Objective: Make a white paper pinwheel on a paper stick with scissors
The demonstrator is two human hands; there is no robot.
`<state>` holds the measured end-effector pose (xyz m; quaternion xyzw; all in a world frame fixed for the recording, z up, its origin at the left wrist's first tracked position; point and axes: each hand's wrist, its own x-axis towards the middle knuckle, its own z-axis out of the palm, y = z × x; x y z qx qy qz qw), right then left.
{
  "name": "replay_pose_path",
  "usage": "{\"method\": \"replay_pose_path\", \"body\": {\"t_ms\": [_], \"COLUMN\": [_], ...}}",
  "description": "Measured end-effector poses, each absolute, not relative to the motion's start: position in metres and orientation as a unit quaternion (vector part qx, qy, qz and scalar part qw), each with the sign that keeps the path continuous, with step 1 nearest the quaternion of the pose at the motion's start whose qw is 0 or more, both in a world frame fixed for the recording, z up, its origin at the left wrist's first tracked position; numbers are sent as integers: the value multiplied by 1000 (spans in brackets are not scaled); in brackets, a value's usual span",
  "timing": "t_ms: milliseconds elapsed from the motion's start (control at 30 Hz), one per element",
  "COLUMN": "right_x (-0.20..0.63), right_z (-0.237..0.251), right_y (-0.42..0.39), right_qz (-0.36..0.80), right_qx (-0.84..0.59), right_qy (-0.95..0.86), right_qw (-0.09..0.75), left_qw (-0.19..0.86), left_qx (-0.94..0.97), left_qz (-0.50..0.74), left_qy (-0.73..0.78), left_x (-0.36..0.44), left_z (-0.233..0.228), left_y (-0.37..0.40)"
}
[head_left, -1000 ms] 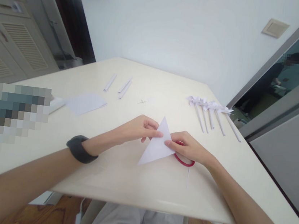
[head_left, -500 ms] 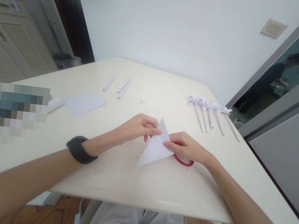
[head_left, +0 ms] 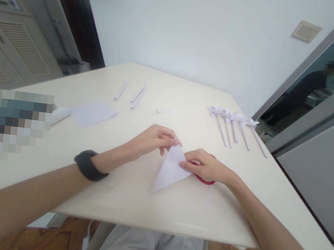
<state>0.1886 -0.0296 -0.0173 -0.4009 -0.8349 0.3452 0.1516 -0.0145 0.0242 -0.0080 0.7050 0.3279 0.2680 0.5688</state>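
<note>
A white sheet of paper folded into a triangle [head_left: 172,167] is held between my two hands above the table. My left hand [head_left: 162,138] pinches its top corner between thumb and fingers. The right side of the paper is gripped by my right hand [head_left: 203,164], thumb on the near face and fingers behind. Red-handled scissors [head_left: 208,182] lie under my right hand, their blades hidden. A thin paper strip [head_left: 208,199] lies just in front of the scissors.
Several paper pinwheels on rolled sticks [head_left: 236,119] lie at the right back of the white table [head_left: 158,217]. Rolled paper tubes [head_left: 138,98] and flat paper sheets [head_left: 93,113] lie to the left. Small scraps [head_left: 158,111] sit mid-table. A person [head_left: 308,87] is beyond the doorway.
My left fingers have moved up to the triangle's top corner. The paper has tilted and shifted slightly down and left, and my right hand has moved a little left with it.
</note>
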Motion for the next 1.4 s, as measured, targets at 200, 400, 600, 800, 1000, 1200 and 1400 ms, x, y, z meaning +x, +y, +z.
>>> {"method": "replay_pose_path", "body": {"t_ms": [200, 400, 600, 800, 1000, 1200, 1400], "right_x": [188, 191, 196, 200, 191, 182, 177], "right_z": [-17, -15, -4, -3, -11, -15, -13], "right_y": [-30, -29, -31, -29, -32, -35, -37], "right_qz": [354, 362, 348, 372, 440, 503, 511], "right_qx": [-397, -399, -422, -442, -433, -401, -409], "right_qy": [-834, -825, -802, -770, -735, -708, -689], "right_qw": [151, 169, 240, 270, 280, 291, 312], "left_qw": [584, 581, 566, 551, 560, 570, 580], "left_qx": [696, 703, 728, 748, 771, 777, 771], "left_qz": [281, 278, 248, 223, 168, 153, 154], "left_qy": [311, 302, 295, 294, 251, 219, 212], "left_x": [-15, -15, -16, -15, -12, -11, -9], "left_z": [-9, -6, -3, -8, -20, -19, -16], "left_y": [24, 25, 25, 27, 23, 16, 14]}}
